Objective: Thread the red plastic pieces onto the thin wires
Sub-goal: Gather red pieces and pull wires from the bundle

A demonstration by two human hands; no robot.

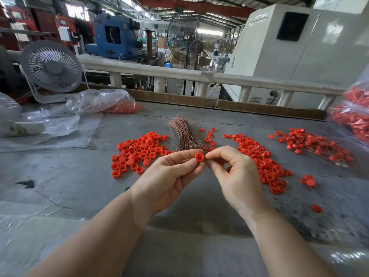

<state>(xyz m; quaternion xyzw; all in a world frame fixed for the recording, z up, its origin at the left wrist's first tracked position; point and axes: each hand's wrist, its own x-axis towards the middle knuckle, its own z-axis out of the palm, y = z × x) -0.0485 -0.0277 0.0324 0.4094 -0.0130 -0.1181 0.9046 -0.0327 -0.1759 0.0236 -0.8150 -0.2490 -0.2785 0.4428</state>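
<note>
My left hand [169,174] pinches a small red plastic cap [199,157] between thumb and fingertips, above the grey table [69,176]. My right hand [233,172] pinches something thin right beside the cap; the wire itself is too fine to make out. Behind the hands lies a bundle of thin copper wires [182,134]. Loose red caps form a pile on the left [137,152] and another on the right [261,158]. Caps threaded on wires [315,145] lie at the far right.
A white desk fan [52,69] stands at the back left, next to a clear plastic bag of red caps [111,101]. Another bag of red pieces [355,114] sits at the right edge. A cardboard strip [199,100] borders the table's far side.
</note>
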